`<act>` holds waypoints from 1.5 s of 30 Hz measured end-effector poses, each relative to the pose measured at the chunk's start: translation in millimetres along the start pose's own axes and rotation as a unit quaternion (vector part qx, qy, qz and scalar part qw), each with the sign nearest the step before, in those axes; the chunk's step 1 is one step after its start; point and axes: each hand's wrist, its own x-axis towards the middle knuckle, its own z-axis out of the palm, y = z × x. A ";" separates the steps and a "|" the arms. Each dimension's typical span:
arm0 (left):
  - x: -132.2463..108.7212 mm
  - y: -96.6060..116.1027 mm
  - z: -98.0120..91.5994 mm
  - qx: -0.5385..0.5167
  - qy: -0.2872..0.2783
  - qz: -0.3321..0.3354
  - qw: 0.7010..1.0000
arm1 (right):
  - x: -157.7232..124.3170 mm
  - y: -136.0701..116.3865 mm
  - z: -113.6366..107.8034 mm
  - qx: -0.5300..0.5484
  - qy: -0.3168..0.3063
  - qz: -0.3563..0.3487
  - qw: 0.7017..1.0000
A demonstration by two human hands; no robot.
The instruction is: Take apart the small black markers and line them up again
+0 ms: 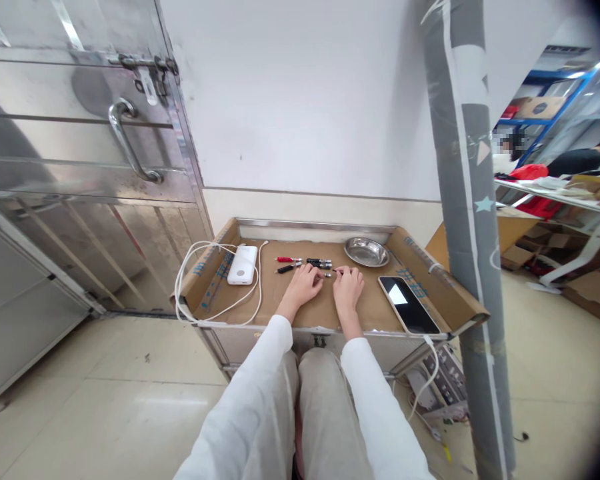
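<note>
My left hand (pixel 304 287) rests on the cardboard-covered tabletop with its fingers curled together; what they hold, if anything, is hidden. My right hand (pixel 349 288) is closed in a pinch, and a thin dark piece (pixel 334 270), too small to name, pokes out from its fingertips. In the narrow gap between both hands lies a small silvery piece (pixel 328 275). Just beyond my left fingers are a red pen (pixel 287 259), a black pen (pixel 286 269) and further dark pens (pixel 319 261), lying side by side.
A white power bank (pixel 243 265) with a looped white cable (pixel 260 293) lies on the left. To the right are a round metal dish (pixel 366 252) and a phone (pixel 409 305). Folded cardboard walls edge the table. A tall wrapped roll (pixel 473 233) stands at the right; people work beyond it.
</note>
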 end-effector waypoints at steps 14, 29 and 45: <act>0.1 -3.4 1.4 0.074 0.029 -0.083 0.993 | 3.1 -0.5 4.7 0.036 -0.059 -0.143 0.987; 2.0 -2.4 -1.2 0.055 0.024 -0.095 0.994 | 2.7 -1.4 4.0 0.075 -0.089 -0.163 0.980; 1.4 -2.5 -2.9 0.053 0.021 -0.093 0.994 | 2.9 -4.0 3.1 0.002 -0.105 -0.131 0.986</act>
